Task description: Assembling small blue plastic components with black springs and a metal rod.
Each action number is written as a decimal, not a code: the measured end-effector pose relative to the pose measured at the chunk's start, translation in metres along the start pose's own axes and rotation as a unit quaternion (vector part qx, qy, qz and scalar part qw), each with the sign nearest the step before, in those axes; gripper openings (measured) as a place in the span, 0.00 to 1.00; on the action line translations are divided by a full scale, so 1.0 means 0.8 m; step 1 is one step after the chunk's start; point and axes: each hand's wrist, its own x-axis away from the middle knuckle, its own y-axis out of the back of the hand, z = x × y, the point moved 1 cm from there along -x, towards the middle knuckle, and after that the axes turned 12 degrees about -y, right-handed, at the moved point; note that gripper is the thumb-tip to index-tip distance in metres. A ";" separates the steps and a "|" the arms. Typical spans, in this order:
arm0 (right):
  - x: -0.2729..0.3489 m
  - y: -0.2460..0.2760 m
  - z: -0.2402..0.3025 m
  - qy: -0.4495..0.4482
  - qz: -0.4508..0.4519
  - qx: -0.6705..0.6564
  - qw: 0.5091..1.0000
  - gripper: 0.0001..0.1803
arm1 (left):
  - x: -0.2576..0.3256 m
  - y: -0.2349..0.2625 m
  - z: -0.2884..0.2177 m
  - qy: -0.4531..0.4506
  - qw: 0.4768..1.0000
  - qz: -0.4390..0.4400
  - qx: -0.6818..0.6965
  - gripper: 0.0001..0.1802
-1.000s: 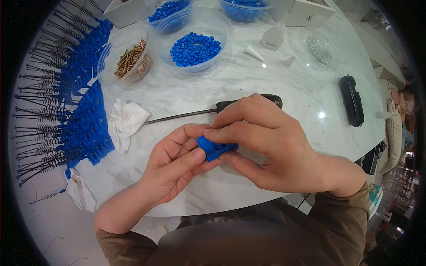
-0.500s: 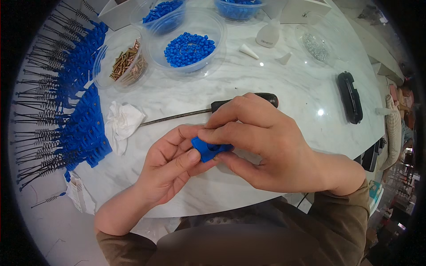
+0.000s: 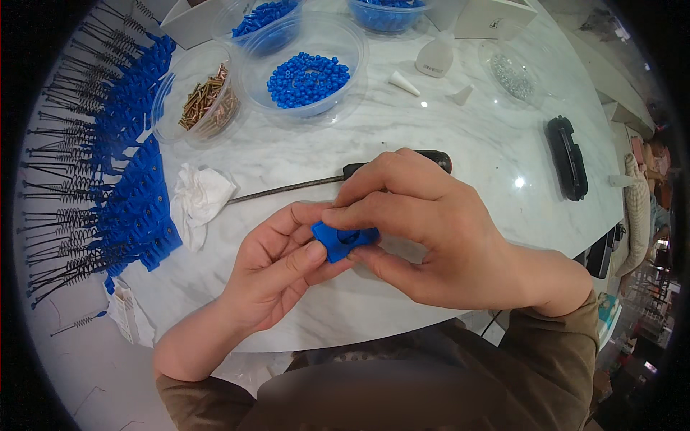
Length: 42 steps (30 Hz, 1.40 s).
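Observation:
A small blue plastic part (image 3: 330, 242) with a round dark opening is held over the near middle of the table. My left hand (image 3: 269, 269) pinches its left end between thumb and fingers. From the right, my right hand (image 3: 438, 226) grips the same part, its thumb below and its fingers above. Those fingers hide part of the piece, and I cannot make out whether anything small sits in its opening. Behind my hands lies a long-shafted screwdriver (image 3: 287, 189), its dark handle partly covered by my right hand. The shaft's tip reaches a crumpled white tissue (image 3: 203, 195).
Many blue parts with black springs (image 3: 136, 208) line the left edge. Clear bowls hold blue beads (image 3: 307, 80), brass-coloured pins (image 3: 208, 100) and clear bits (image 3: 512, 75). A white squeeze bottle (image 3: 434, 57), a pointed white cap (image 3: 404, 83) and a black case (image 3: 566, 158) stand around.
Hardly anything differs. Both hands keep their hold, and the blue part has tilted slightly, showing a little more of its opening.

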 end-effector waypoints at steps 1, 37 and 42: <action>0.000 0.000 0.000 0.000 0.000 0.001 1.000 0.22 | 0.001 0.000 0.000 -0.001 1.000 -0.002 -0.001 0.20; -0.010 0.019 0.003 -0.019 0.001 -0.045 0.999 0.23 | 0.002 0.002 0.004 -0.021 0.999 -0.040 -0.016 0.24; -0.009 0.028 -0.001 -0.143 -0.007 -0.138 0.980 0.15 | -0.003 0.007 -0.005 0.009 0.998 -0.002 0.056 0.24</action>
